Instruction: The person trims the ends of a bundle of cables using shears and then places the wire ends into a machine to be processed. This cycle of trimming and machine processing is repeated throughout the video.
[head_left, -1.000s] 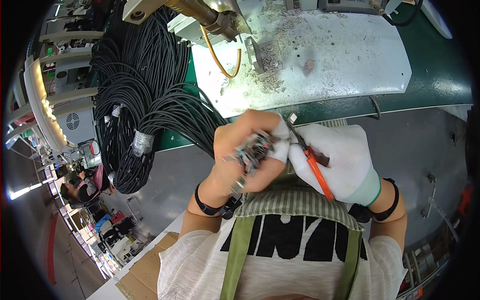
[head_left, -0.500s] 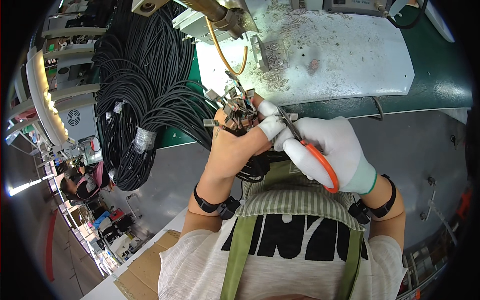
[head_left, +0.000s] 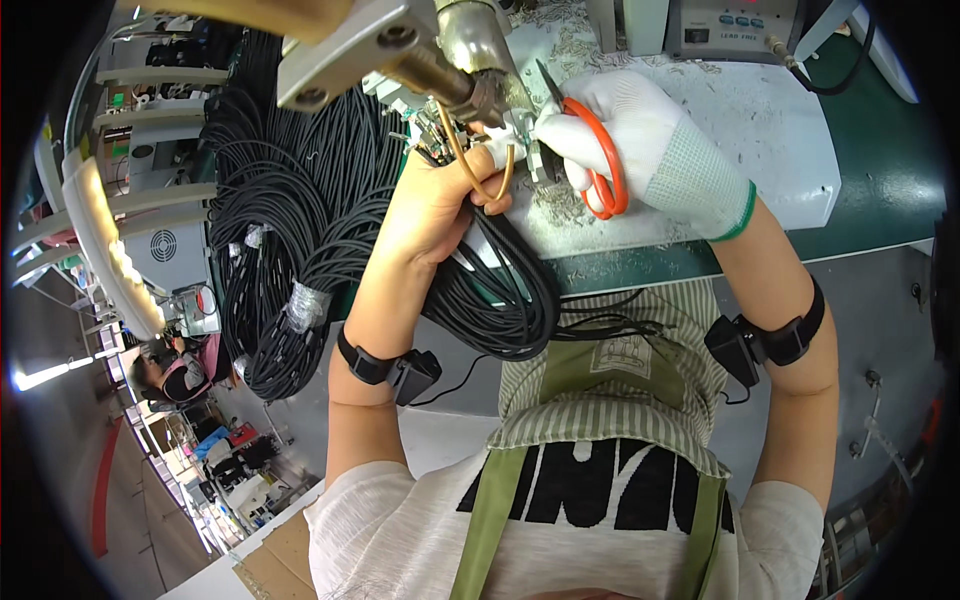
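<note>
My left hand [head_left: 430, 205] is closed round a bundle of black cables [head_left: 500, 295]. Their small connector ends [head_left: 425, 130] fan out above the fist, and the coil hangs down over the bench's front edge. White covering shows on the thumb, and a curved yellow tube [head_left: 462, 160] passes in front of these fingers. In its white glove, my right hand [head_left: 625, 135] grips orange-handled scissors [head_left: 610, 160] with the dark blade pointing up and away. The right fingertips come close to the left thumb, beside a small metal block [head_left: 542, 165]; whether they pinch a cable end is hidden.
A metal machine head [head_left: 475, 45] hangs over my left hand. Thick black cable bundles [head_left: 290, 220] cover the bench's left. Scraps litter the white sheet [head_left: 740, 160] on the green mat [head_left: 875, 215]. A grey control box [head_left: 735, 28] stands behind; a person [head_left: 180, 370] sits far left.
Both hands have moved forward from near my body to beneath the machine head, carrying the cables and scissors. The cable coil now shows below my left hand.
</note>
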